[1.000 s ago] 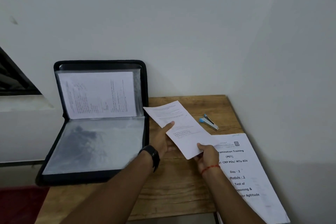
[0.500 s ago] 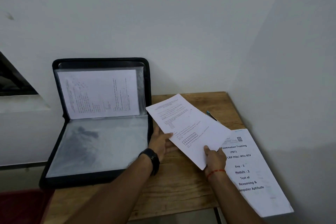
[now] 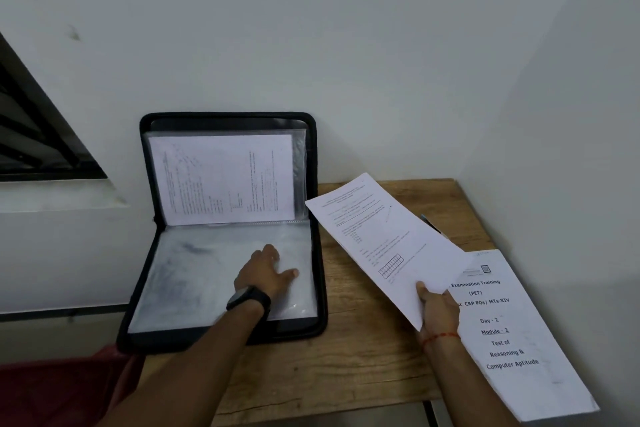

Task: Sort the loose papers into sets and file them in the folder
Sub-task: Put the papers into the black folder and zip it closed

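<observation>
A black zip folder (image 3: pixel 320 253) lies open on the left of the wooden table, its upper half leaning against the wall. A printed sheet (image 3: pixel 221 180) sits in the upper clear sleeve. My left hand (image 3: pixel 265 272) rests flat, fingers apart, on the empty lower sleeve (image 3: pixel 194 274). My right hand (image 3: pixel 438 308) grips the near edge of a set of printed papers (image 3: pixel 384 239), held tilted above the table right of the folder. A stack of papers (image 3: pixel 512 333) with a printed cover page lies under my right hand at the table's right edge.
The wooden table (image 3: pixel 346 367) stands in a corner, with white walls behind and to the right. A stapler (image 3: pixel 431 224) with a blue end peeks out behind the held papers. A dark window frame (image 3: pixel 41 135) is at the left. Something red (image 3: pixel 52 388) is below the table's left.
My left hand let go of the held papers and moved left onto the folder's lower sleeve. My right hand alone now holds the papers, raised slightly to the right.
</observation>
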